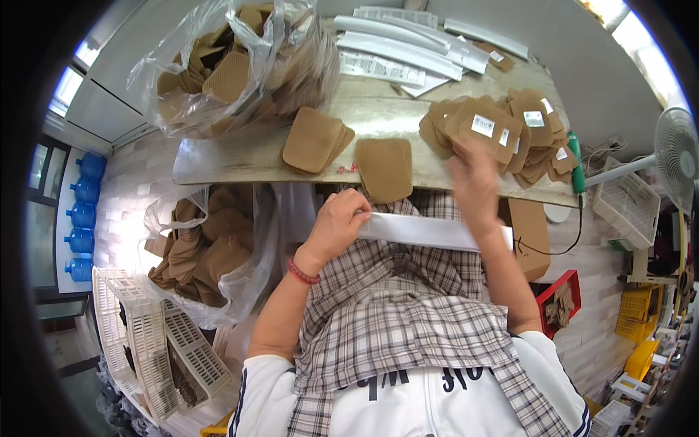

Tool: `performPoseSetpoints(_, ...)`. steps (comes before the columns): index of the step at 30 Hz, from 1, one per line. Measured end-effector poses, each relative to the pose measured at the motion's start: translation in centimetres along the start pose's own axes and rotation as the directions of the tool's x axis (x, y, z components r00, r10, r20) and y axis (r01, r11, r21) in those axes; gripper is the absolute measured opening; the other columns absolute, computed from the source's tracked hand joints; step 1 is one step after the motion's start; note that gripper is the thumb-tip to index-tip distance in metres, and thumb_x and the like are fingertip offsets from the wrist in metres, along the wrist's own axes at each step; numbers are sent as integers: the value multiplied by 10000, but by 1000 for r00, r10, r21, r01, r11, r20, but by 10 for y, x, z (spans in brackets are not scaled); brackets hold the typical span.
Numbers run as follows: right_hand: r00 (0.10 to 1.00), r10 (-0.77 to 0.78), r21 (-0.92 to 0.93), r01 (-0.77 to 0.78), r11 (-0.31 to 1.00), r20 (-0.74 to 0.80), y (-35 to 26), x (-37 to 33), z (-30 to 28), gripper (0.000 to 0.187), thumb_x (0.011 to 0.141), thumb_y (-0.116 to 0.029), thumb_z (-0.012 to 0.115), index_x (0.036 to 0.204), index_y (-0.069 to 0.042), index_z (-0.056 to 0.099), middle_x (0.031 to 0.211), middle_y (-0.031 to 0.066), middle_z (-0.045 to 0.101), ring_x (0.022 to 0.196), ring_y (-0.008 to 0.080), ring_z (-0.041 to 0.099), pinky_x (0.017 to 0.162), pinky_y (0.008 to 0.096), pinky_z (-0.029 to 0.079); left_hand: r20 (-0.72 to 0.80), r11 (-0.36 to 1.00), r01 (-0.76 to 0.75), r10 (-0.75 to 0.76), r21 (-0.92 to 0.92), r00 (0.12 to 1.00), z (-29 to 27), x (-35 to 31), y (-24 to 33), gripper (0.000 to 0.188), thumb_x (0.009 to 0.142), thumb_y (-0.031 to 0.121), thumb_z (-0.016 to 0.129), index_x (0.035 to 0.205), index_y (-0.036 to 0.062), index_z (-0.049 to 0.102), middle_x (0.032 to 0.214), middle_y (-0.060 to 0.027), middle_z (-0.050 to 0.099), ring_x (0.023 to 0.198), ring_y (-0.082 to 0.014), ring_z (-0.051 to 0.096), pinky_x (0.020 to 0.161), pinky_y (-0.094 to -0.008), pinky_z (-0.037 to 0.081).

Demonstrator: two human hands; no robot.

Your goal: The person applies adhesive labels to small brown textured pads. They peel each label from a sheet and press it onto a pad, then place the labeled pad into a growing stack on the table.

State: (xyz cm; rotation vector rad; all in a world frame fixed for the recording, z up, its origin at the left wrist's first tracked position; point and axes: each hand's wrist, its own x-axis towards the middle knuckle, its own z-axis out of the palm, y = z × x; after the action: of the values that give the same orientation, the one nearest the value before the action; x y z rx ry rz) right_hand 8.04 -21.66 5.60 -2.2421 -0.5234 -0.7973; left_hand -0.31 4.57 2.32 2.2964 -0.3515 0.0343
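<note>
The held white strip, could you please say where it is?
In the head view, the strip is central, over the lap, below the table edge, its left end in the left hand.

Bag (251, 80): on desk (378, 109), left
Sheets (397, 67): on desk, behind
Stacks (309, 138): desk front, middle
Pile (535, 120): on desk, right
Strip (422, 229): before desk
Fan (677, 146): right of desk

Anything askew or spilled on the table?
The middle stack of brown cards overhangs the front edge of the table, unlike the left stack; small red bits lie scattered between them, looking like stray scraps.
</note>
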Motion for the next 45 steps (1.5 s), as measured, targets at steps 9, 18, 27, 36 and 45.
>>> performPoseSetpoints(9, 905, 32, 270, -160, 949, 425, -53, -78, 60, 138, 792, -142, 790, 922, -130, 745, 805, 31, 647, 790, 252, 630, 723, 376, 479, 87, 765, 347, -360, -543, 929, 2, -31, -19, 162, 915, -7, 660, 1066, -41, 705, 967, -51, 724, 886, -92, 650, 819, -243, 523)
performPoseSetpoints(18, 939, -199, 278, 119, 953, 281, -51, -89, 69, 136, 755, -85, 772, 883, -127, 751, 866, 5, 672, 803, 212, 639, 733, 350, 491, 142, 601, 443, -480, -665, 865, 8, -39, -36, 113, 904, -6, 666, 980, -32, 746, 840, -37, 729, 744, -78, 650, 685, -232, 538)
performPoseSetpoints(27, 943, -213, 381, 105, 919, 254, -54, -95, 76, 166, 732, -15, 756, 869, -83, 692, 942, 54, 665, 840, 248, 624, 759, 363, 492, 275, 492, 536, -508, -685, 817, 5, -39, -47, 131, 903, 2, 682, 1009, -58, 731, 885, -107, 743, 759, -148, 709, 692, -277, 598)
performPoseSetpoints(36, 885, -188, 611, -129, 781, 427, -49, -106, 72, 183, 782, 3, 741, 913, -62, 632, 1029, 92, 619, 924, 285, 587, 812, 374, 480, 614, 272, 777, -488, -568, 620, -14, -21, -50, 207, 908, 109, 708, 1049, -41, 729, 873, -100, 745, 726, -172, 719, 671, -274, 593)
performPoseSetpoints(45, 852, -422, 569, 190, 800, 309, -51, -100, 54, 250, 680, 29, 753, 876, -47, 619, 1000, 90, 637, 882, 279, 602, 751, 364, 503, 398, 824, 547, -458, -144, 795, 15, 2, -45, 116, 818, 105, 759, 884, 9, 766, 743, -48, 726, 641, -86, 614, 600, -277, 490)
